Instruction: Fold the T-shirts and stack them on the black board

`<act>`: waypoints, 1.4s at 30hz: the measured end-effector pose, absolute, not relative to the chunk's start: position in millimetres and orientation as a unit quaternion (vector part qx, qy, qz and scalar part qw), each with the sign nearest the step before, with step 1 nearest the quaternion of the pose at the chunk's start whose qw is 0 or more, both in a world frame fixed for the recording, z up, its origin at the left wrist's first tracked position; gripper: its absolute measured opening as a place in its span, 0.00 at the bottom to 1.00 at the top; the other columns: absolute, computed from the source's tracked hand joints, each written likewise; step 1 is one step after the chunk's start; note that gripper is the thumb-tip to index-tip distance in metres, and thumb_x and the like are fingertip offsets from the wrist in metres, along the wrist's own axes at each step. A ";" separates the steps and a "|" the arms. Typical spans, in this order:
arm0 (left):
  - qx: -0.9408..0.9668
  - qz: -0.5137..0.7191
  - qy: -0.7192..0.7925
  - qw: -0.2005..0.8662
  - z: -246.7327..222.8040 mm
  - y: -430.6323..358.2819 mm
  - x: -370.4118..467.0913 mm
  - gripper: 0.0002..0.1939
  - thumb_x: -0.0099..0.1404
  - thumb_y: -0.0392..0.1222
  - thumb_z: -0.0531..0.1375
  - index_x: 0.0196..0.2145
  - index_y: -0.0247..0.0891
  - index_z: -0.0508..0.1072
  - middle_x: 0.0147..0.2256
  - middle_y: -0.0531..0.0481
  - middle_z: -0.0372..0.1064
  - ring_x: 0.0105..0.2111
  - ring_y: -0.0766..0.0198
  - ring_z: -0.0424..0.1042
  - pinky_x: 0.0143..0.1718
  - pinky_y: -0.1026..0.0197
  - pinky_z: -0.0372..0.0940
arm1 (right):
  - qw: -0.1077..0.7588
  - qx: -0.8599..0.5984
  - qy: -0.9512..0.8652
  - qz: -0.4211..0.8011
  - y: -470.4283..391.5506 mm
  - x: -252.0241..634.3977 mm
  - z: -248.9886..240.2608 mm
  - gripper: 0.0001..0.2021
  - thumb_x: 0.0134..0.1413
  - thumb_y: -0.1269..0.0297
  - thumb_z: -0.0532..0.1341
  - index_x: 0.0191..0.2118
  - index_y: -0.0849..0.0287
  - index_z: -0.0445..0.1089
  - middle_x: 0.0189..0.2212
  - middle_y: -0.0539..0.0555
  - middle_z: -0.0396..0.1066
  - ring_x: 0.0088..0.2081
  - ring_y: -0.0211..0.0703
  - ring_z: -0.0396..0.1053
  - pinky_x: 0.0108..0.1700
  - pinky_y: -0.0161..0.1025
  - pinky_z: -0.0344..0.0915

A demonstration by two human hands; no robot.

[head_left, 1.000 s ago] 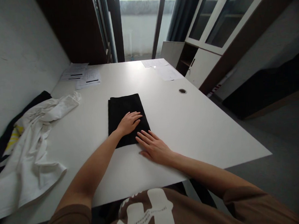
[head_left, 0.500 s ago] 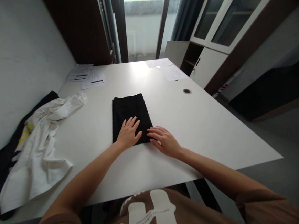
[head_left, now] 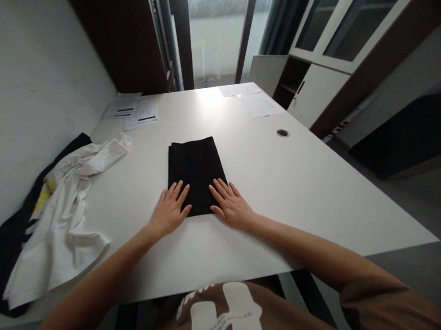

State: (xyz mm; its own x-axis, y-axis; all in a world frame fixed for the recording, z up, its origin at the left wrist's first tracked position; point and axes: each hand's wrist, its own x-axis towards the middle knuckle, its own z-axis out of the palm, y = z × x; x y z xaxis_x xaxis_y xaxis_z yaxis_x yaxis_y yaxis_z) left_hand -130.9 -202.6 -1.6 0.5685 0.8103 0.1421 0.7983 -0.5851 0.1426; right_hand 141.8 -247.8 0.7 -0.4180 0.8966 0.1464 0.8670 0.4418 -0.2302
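Plainly soft, light and limp, the folded black cloth (head_left: 196, 173) lies flat mid-tabletop (head_left: 302, 189), the left hand (head_left: 170, 213) and right hand (head_left: 231, 207) spread open on its near corners, probably the best places to lift it.

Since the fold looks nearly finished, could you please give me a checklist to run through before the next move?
1. Left hand flat at the near left corner of the folded black cloth: ok.
2. Right hand flat at the near right corner: ok.
3. Cloth edges squared: ok.
4. White table bare beside the cloth: ok.
5. Crumpled white garment apart from the cloth: ok.
6. Layers underneath even: cannot tell.
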 end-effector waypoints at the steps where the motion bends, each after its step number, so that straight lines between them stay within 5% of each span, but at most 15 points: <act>1: 0.882 0.090 0.462 0.027 -2.7 -202.9 -138.9 0.34 0.75 0.55 0.50 0.73 0.47 0.48 0.73 0.46 0.39 0.72 0.47 0.41 0.70 0.37 0.42 | 0.122 -0.523 -0.841 0.063 -250.4 144.4 1.1 0.35 0.71 0.51 0.51 0.75 0.59 0.41 0.74 0.61 0.36 0.74 0.56 0.32 0.72 0.60 0.36; 11: 0.912 0.096 0.400 0.009 29.4 -190.3 -134.3 0.36 0.72 0.49 0.54 0.73 0.42 0.49 0.74 0.45 0.35 0.73 0.49 0.36 0.71 0.40 0.39 | 0.159 -0.471 -0.865 0.064 -226.7 132.1 23.5 0.33 0.70 0.48 0.52 0.72 0.61 0.53 0.70 0.63 0.52 0.72 0.55 0.47 0.73 0.59 0.37; 20: 0.900 0.068 0.431 0.028 2.4 -169.4 -153.1 0.35 0.74 0.54 0.51 0.73 0.42 0.48 0.73 0.43 0.40 0.72 0.49 0.41 0.71 0.38 0.39 | 0.148 -0.469 -0.868 0.076 -217.7 143.0 6.4 0.35 0.70 0.48 0.52 0.74 0.62 0.48 0.73 0.61 0.42 0.73 0.55 0.39 0.72 0.57 0.42; 26: 0.901 0.111 0.420 -0.001 14.1 -129.4 -123.1 0.29 0.69 0.33 0.48 0.66 0.42 0.65 0.70 0.46 0.53 0.70 0.54 0.51 0.71 0.39 0.37 | 0.165 -0.467 -0.863 0.094 -163.4 145.7 33.5 0.22 0.72 0.56 0.50 0.62 0.57 0.70 0.60 0.58 0.69 0.61 0.52 0.66 0.63 0.49 0.61; 30: 0.863 0.137 0.486 0.003 13.3 -64.6 -73.1 0.28 0.71 0.37 0.48 0.67 0.38 0.63 0.70 0.42 0.53 0.69 0.52 0.51 0.70 0.42 0.45 | 0.205 -0.520 -0.827 0.058 -96.2 123.5 29.5 0.23 0.71 0.61 0.50 0.67 0.60 0.64 0.66 0.59 0.61 0.67 0.50 0.56 0.67 0.48 0.55; 35: 0.810 0.082 0.577 0.059 -7.6 -0.6 -73.3 0.30 0.76 0.53 0.46 0.71 0.42 0.56 0.72 0.42 0.44 0.71 0.47 0.44 0.68 0.36 0.43 | 0.149 -0.580 -0.795 0.098 -41.0 132.5 -2.4 0.31 0.70 0.49 0.51 0.72 0.58 0.53 0.73 0.57 0.45 0.73 0.51 0.39 0.72 0.53 0.39; 42: 0.754 0.156 0.636 0.056 -28.5 15.6 -108.3 0.32 0.75 0.57 0.47 0.70 0.42 0.57 0.71 0.39 0.48 0.70 0.46 0.49 0.68 0.40 0.44 | 0.132 -0.600 -0.779 0.125 -17.2 156.0 -14.7 0.34 0.70 0.43 0.50 0.73 0.55 0.51 0.74 0.56 0.40 0.74 0.50 0.36 0.72 0.53 0.36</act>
